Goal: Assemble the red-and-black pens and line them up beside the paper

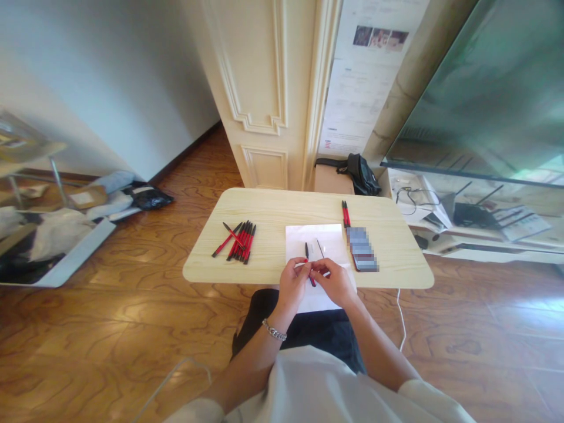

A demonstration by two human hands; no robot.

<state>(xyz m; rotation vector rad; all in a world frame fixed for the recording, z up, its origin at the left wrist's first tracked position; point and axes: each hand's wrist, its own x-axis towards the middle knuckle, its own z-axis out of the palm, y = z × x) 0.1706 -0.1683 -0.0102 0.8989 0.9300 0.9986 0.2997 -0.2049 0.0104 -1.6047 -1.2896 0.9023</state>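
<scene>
My left hand (294, 281) and my right hand (331, 282) meet fingertip to fingertip over a white sheet of paper (293, 236) at the table's near edge. Both are closed in a pinch around the middle of a red and black pen (312, 282). Its black end points away from me and its red part shows below my fingers, which hide the rest. Just beyond my right hand, a thin dark stick (320, 248), perhaps a refill, lies on the paper.
A pile of red and black pens (241, 242) lies left on the pale table (264, 205). Two more pens (346, 214) lie at the right, above a phone (362, 249). Behind stand a black bag (363, 175) and a low white cabinet (484, 251); a white cable (400, 320) hangs at right.
</scene>
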